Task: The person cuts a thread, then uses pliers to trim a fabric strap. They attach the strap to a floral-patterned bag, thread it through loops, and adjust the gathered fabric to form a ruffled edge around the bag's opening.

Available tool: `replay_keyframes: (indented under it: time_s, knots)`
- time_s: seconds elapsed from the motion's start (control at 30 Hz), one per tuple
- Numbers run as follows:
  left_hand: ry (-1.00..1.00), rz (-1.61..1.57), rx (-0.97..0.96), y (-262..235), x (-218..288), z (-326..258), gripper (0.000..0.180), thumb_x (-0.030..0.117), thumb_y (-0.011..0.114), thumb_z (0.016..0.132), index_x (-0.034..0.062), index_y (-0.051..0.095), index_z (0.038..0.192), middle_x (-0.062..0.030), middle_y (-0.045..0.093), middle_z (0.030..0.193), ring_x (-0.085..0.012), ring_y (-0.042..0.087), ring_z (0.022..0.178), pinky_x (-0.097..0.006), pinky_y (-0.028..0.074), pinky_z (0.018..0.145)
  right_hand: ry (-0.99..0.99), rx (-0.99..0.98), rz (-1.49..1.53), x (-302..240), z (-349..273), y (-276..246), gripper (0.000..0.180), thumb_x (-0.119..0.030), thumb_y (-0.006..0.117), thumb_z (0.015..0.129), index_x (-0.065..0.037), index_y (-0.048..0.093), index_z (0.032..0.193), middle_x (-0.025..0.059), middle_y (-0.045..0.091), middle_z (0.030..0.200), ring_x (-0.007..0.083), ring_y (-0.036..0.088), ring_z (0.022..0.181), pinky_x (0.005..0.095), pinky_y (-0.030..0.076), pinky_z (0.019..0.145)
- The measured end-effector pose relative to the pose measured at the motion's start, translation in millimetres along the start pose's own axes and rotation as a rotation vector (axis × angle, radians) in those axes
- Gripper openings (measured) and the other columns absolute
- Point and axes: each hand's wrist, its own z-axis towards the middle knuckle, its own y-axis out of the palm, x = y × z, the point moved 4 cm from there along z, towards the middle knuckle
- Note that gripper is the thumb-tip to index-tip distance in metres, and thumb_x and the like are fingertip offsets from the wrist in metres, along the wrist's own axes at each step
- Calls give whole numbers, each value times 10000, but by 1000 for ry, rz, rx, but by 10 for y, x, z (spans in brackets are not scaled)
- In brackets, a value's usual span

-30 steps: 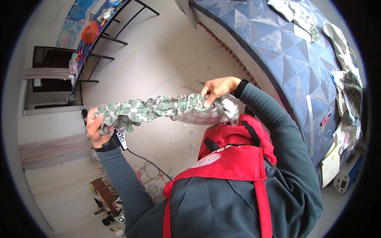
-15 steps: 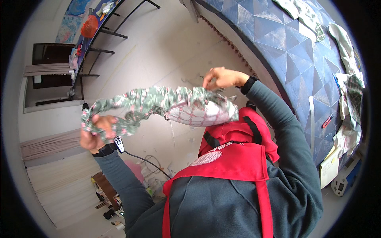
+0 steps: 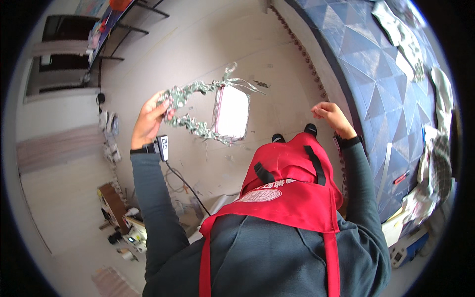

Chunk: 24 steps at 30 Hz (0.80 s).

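My left hand (image 3: pixel 151 119) is closed around the gathered green strap of a small fabric bag (image 3: pixel 231 114). The strap has pink specks and loops away from the fingers. The bag hangs open at its end, above the floor, with a pale white face, darker edges and a knotted tie with loose ends at the top. My right hand (image 3: pixel 334 119) hovers apart from the bag, near the table's edge, its fingers curled in with nothing visible in them.
A table with a blue triangle-patterned cover (image 3: pixel 366 74) stands at right, bearing cloth pieces (image 3: pixel 401 39), a red cutter (image 3: pixel 401 177) and a long ruler (image 3: pixel 384 171). Another table (image 3: pixel 106 34) is at far left. A cable (image 3: pixel 190 188) runs from the device at my left wrist.
My right hand has let go of the bag and moved right and down. My left hand has shifted right and up, and the bag now hangs from its strap.
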Motion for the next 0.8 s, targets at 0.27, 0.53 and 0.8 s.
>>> replay_keyframes:
  time_s: [0.27,0.53,0.8]
  knots:
    - [56,-62,243,-540,-136,41,316,152,624,954,2,580,1228,-31,642,906,-82,529,725,-220,437,686,99,-14,39,135,-131,-25,192,-125,562,974,18,689,967,28,670,828,99,589,792,248,472,763]
    - [72,598,706,-1117,-367,-231,477,-5,693,773,12,605,1242,-62,691,1055,-149,648,921,-302,513,828,146,30,161,323,-249,31,177,-112,557,974,8,687,959,32,669,825,94,589,786,244,471,767]
    - [86,331,1091,-1951,-514,-480,321,298,691,908,-10,624,968,-44,610,813,-162,569,695,-332,503,723,178,57,229,697,-309,-2,161,-96,562,969,17,677,961,40,672,811,99,597,750,249,483,738]
